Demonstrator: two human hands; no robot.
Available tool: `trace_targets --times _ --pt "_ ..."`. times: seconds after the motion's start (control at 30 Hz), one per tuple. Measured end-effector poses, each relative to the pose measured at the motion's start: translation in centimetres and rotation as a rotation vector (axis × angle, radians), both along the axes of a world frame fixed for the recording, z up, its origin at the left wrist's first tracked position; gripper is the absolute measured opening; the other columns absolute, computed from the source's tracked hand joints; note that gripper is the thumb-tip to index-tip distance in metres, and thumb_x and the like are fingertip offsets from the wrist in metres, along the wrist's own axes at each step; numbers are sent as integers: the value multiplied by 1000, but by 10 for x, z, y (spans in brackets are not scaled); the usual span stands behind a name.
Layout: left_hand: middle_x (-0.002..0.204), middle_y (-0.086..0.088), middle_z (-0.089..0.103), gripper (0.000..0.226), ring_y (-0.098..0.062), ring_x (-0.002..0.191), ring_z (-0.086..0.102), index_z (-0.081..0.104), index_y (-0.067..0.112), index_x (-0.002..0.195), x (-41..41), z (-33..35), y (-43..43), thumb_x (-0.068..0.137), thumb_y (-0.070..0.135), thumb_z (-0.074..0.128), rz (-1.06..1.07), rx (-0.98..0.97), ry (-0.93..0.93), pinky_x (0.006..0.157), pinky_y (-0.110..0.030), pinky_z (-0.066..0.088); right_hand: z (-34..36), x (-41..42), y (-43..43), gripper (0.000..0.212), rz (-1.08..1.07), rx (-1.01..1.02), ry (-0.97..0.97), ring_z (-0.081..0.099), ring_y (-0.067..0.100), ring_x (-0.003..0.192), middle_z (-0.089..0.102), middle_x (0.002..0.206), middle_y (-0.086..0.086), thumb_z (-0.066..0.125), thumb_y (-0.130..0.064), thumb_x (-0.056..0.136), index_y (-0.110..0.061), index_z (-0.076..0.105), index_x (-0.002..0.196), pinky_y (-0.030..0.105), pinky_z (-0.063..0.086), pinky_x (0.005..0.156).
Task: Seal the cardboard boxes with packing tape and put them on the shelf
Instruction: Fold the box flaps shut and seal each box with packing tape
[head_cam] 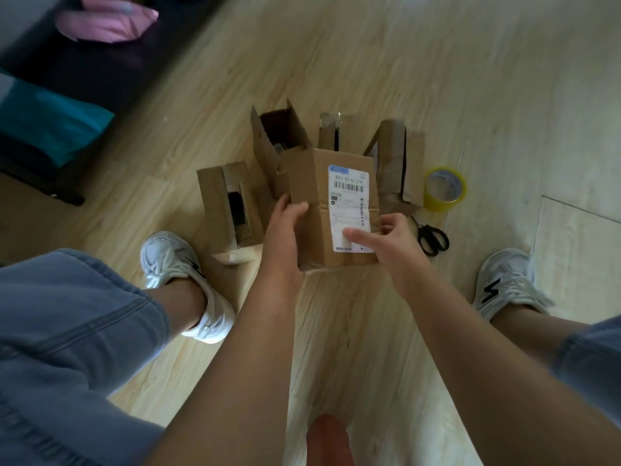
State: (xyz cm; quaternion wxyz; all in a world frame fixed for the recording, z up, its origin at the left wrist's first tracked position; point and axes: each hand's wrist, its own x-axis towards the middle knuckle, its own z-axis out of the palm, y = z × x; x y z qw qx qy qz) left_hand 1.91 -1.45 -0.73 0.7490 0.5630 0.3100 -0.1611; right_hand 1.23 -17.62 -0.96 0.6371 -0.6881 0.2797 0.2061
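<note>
- Where the view is nearest, a denim-clad left knee [67, 331] and right knee [591, 358] are seen at either side, and both bare forearms are stretched forward between them over the pale wooden floor [353, 331].
- A white left sneaker [181, 274] and a white right sneaker [507, 284] are planted on the floor, well apart, with the hands between them.
- The labelled cardboard box [316, 183] is held between both hands, just ahead of the sneakers; whether it is lifted or rests on the floor cannot be told.
- The left hand [285, 227] is closed in a grip on the box's left side, its thumb laid over the upper face.
- The right hand [393, 237] is closed in a grip on the box's right edge, fingers curled round it and the thumb stretched across the white shipping label [349, 203].
- Black scissors [433, 238] are laid on the floor just right of the right hand, and a yellow tape roll [443, 188] is stood just beyond them.
- Four more boxes are gathered close round the held one: a left box [215, 196] with a gap between its flaps, a tall open box [268, 142] behind, a narrow middle box [349, 129] and a right box [389, 156] beside the tape roll.
- Farthest off, at the upper left, a dark piece of furniture [84, 72] is seen, blurred, with a pink item [104, 21] and a teal item [50, 122] against it.
</note>
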Motion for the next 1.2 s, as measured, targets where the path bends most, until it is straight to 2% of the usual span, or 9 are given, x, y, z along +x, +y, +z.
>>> trace_targets --times 0.07,0.2,0.37,0.5,0.7,0.9,1.03,1.13,1.2 --pt "121 5 67 67 -20 102 69 40 40 144 3 8 -2 85 40 73 -46 20 -52 75 -39 58 14 5 2 62 -19 -65 -108 68 12 96 62 105 -7 87 -20 76 -19 45 122 33 58 84" --pt "113 3 73 70 -20 94 74 47 32 138 10 23 -1 79 17 80 -1 -29 -126 69 -37 61 33 13 2 43 -44 -125 -279 67 17 103 63 111 -3 84 -18 78 -23 53 108 38 59 84" --pt "111 0 75 63 -23 98 73 54 30 132 13 51 7 78 11 79 -2 -128 -176 78 -41 60 60 17 -5 5 -168 -34 -362 63 9 80 69 85 -7 69 -27 92 -23 66 90 23 46 67" --pt "114 -2 74 56 -26 104 71 58 27 129 12 68 15 79 9 77 -67 -146 -224 91 -50 56 81 15 -9 9 -174 80 -386 62 3 64 71 75 -10 64 -22 95 -19 69 89 18 46 58" --pt "115 -2 73 49 -25 104 71 61 25 127 13 72 19 82 7 71 -127 -157 -254 89 -46 56 87 10 -14 5 -162 95 -433 66 14 77 74 85 2 66 -12 93 -15 70 93 23 52 61" --pt "113 -1 74 64 -24 100 73 58 28 131 16 67 5 75 10 82 -35 -7 -291 82 -45 60 74 7 -2 32 -82 -138 -486 65 9 101 65 111 -7 68 -16 92 -32 59 119 25 54 76" --pt "113 9 72 74 -7 96 71 50 28 138 18 67 -6 74 16 86 62 272 -373 78 -31 61 63 3 20 55 101 -433 -523 51 10 123 47 137 -7 68 -10 89 -33 53 136 33 51 99" --pt "125 12 63 82 -6 106 65 40 32 145 19 69 -3 76 34 84 9 373 -349 87 -34 58 63 4 26 45 185 -370 -508 46 10 129 44 143 -6 62 -8 94 -32 60 133 33 47 106" --pt "132 9 58 89 -12 112 62 34 33 149 19 69 0 75 53 79 -11 307 -263 93 -42 56 61 6 22 39 199 -270 -430 46 9 130 45 145 -9 62 -21 97 -36 59 133 35 47 107"
